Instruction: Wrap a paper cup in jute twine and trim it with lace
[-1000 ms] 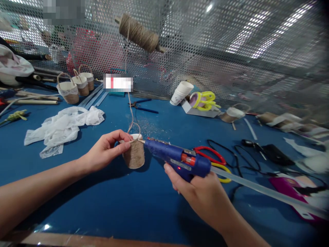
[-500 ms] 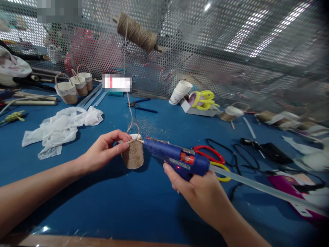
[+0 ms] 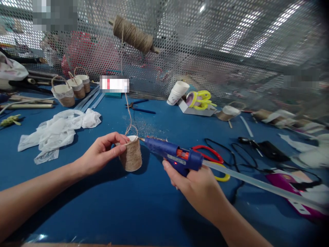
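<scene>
Crumpled white lace (image 3: 61, 130) at left, blue pliers (image 3: 132, 106), stacked white cups (image 3: 178, 93) farther right

On the left, the left hand (image 3: 106, 151) is bare, its smooth back running into a rounded thumb and slim fingers. The left forearm (image 3: 43, 187) is uncovered as far as it shows, narrow at the wrist and broadening evenly toward the near left edge. On the right, the right hand (image 3: 194, 181) is likewise bare, with a long, slender thumb and a plain, smooth back. The right forearm (image 3: 236, 219), also uncovered, widens from a slim wrist toward the near edge. Fingernail details are too small to tell.
</scene>
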Demonstrator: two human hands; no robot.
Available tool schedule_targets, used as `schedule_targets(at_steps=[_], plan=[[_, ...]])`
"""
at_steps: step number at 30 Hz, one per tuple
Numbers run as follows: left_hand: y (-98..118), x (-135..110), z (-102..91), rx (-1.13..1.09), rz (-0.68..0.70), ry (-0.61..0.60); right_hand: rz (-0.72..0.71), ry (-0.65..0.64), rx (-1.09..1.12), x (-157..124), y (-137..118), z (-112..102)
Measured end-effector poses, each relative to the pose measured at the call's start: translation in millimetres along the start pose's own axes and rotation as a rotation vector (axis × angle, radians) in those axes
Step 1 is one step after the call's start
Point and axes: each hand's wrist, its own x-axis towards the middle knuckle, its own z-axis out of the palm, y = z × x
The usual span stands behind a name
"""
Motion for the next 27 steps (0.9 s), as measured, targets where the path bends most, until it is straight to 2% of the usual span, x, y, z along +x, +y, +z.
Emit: schedule_targets(at_steps=[5, 13, 20, 27], plan=[[-1, 0, -0.5, 0.004, 0.010, -0.005, -0.109, -0.009, -0.069, 1, -2, -2], [0, 1, -0.6, -0.005, 0.011, -0.004, 0.069, -0.052, 0.109, -2, -13, -7], [1, 0, -0.3, -0.009, 0.002, 0.004, 0.122, -0.095, 0.154, -1, -18, -8], [1, 0, 0.4, -0.012, 0.009, 0.001, 0.109, -0.093, 0.175, 1, -24, -6]])
